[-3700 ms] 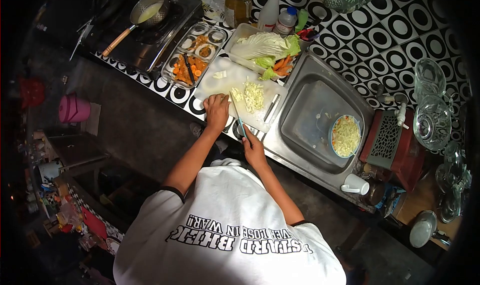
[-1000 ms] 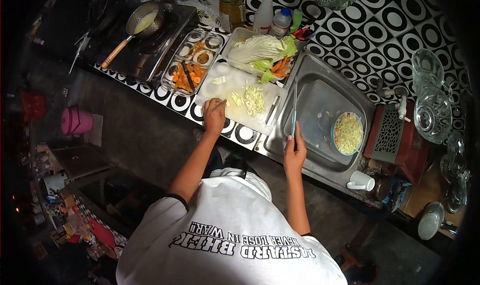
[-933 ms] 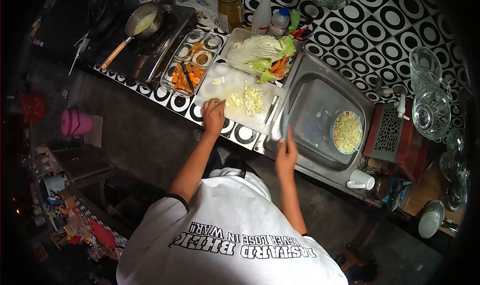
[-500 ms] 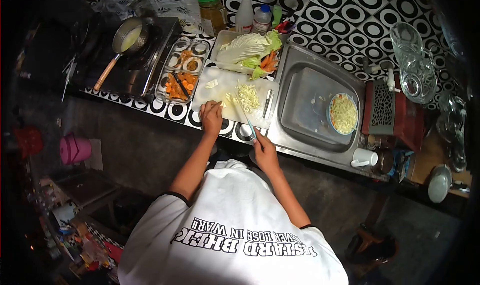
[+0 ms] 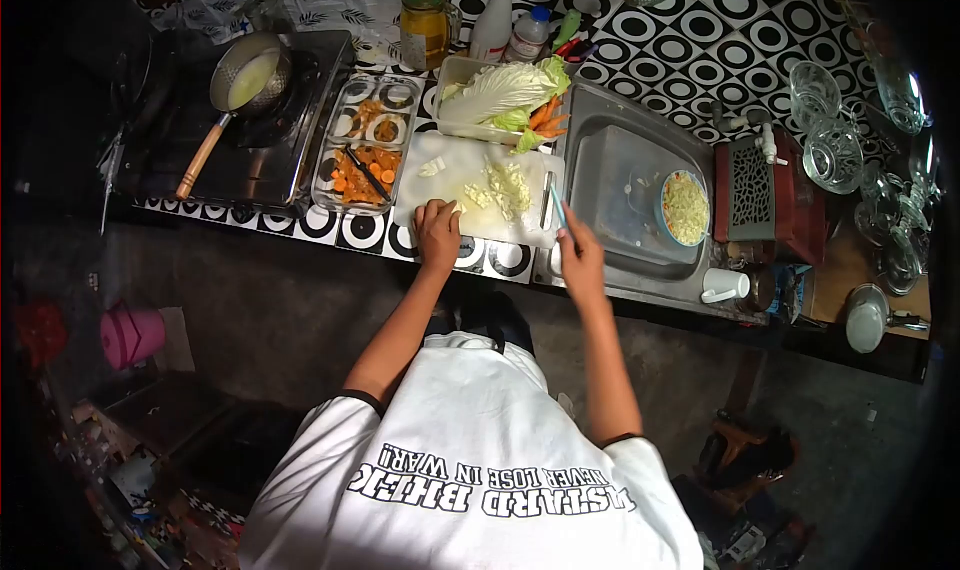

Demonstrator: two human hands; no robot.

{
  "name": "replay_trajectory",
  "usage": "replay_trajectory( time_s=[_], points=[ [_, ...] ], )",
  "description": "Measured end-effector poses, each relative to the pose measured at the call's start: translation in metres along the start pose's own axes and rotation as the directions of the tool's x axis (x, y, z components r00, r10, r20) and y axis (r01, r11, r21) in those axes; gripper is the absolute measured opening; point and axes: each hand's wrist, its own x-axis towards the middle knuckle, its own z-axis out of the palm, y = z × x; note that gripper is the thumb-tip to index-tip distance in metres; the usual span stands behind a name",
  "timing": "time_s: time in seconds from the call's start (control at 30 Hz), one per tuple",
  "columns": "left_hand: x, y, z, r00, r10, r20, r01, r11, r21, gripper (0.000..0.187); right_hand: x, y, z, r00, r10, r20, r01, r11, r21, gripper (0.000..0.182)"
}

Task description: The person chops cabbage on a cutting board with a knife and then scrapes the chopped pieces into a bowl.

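My left hand (image 5: 438, 236) rests at the front left of the white cutting board (image 5: 470, 152), fingers curled on a small pale piece of cabbage (image 5: 457, 208). My right hand (image 5: 581, 255) grips a knife (image 5: 558, 196) with a light blue handle, held by the board's right edge over the sink rim; its blade is hard to make out. Chopped cabbage (image 5: 508, 190) lies heaped on the board's right half. A few pale pieces (image 5: 432, 167) sit near its upper left. A slim metal tool (image 5: 548, 202) lies along the right edge.
Behind the board stands a container with a cabbage (image 5: 500, 95) and carrots (image 5: 549, 120). Left are a glass dish of cut carrots (image 5: 358, 178) and a stove with a pan (image 5: 250, 75). The sink (image 5: 610, 160) at right holds a bowl of shredded vegetables (image 5: 685, 210).
My right hand has moved right with the knife, away from the chopped cabbage to the board's right edge. My left hand stays at the board's front left. The view has shifted slightly.
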Motion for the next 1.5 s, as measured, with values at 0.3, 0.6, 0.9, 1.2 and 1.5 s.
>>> replay_trajectory(
  time_s=[0.3,0.6,0.9,1.2,1.5],
  points=[
    [0.002,-0.001,-0.002,1.000,0.006,0.014,-0.006,1.000,0.012,0.023,-0.052,-0.051,0.074,0.954,0.196,0.228,-0.232,0.961,0.147,0.043],
    [-0.001,0.000,-0.001,0.999,0.041,-0.008,-0.040,0.998,0.051,0.021,-0.042,-0.018,0.071,0.941,0.113,0.319,-0.125,0.992,0.018,0.045],
    [-0.001,0.000,0.002,1.000,0.013,-0.023,-0.011,0.999,0.047,0.018,-0.022,-0.004,0.009,0.888,-0.011,0.459,0.027,0.999,-0.027,0.045],
    [-0.002,0.012,0.002,0.997,-0.055,-0.060,0.057,0.998,0.038,0.023,0.048,0.031,-0.019,0.877,-0.189,0.443,0.130,0.979,0.160,0.041],
    [-0.003,0.021,0.007,0.986,-0.100,-0.132,0.108,0.992,0.059,0.024,0.027,0.044,0.012,0.928,0.070,0.365,-0.208,0.911,0.355,0.041]
  ],
)
